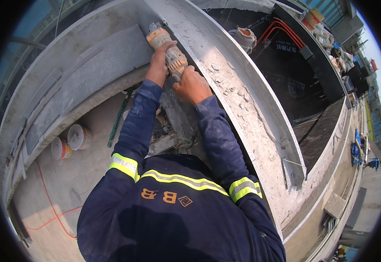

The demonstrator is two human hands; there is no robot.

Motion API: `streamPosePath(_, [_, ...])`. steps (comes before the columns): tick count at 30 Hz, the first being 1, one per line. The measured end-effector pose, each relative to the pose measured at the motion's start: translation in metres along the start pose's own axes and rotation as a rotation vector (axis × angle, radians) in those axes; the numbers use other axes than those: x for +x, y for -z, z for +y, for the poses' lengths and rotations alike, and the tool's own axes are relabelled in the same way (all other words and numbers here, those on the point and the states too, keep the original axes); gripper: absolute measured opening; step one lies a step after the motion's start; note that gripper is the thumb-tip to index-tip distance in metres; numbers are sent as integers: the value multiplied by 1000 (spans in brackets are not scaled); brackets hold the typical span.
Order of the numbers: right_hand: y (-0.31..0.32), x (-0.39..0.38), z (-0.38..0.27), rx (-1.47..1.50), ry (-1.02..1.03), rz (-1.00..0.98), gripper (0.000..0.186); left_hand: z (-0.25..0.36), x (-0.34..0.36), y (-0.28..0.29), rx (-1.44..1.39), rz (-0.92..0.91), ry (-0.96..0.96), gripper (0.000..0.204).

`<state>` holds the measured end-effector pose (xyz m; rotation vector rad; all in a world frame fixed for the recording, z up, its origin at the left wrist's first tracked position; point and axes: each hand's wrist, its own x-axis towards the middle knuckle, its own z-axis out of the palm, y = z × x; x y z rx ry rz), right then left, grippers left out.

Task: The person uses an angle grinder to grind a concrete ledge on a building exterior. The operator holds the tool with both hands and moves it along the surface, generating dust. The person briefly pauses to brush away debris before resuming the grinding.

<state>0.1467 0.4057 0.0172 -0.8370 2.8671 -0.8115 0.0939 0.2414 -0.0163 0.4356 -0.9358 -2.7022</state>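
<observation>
Both my hands are wrapped round a dust-covered orange-and-grey power tool (163, 43), which lies tilted along the inner side of a pale steel beam. My left hand (158, 65) grips the middle of its body from the left. At the near end, my right hand (192, 86) closes round the rear of the tool. The tool's far end points away from me, into the corner where the beam meets a grey curved wall (90, 56). Its working tip is hidden, so I cannot tell its exact kind.
Rubble chips lie along the channel of the beam (238, 100). Right of it is a dark panelled pit (286, 83) with red conduits (282, 28) and a sack (245, 38). Lower left, two white buckets (79, 136) stand near an orange cable (51, 201). A green bar (119, 118) leans nearby.
</observation>
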Motion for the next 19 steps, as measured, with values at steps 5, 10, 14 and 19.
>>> streamPosePath(5, [1, 1, 1, -2, -10, -9, 53, 0, 1, -2, 7, 20, 13, 34])
streamPosePath(10, [6, -8, 3, 3, -3, -23, 54, -3, -8, -3, -5, -8, -11, 37])
streamPosePath(14, [10, -14, 1, 8, -2, -23, 53, -6, -8, 0, 8, 10, -19, 35])
streamPosePath(19, [14, -20, 3, 22, -6, -39, 52, -13, -5, 1, 18, 48, -44, 35])
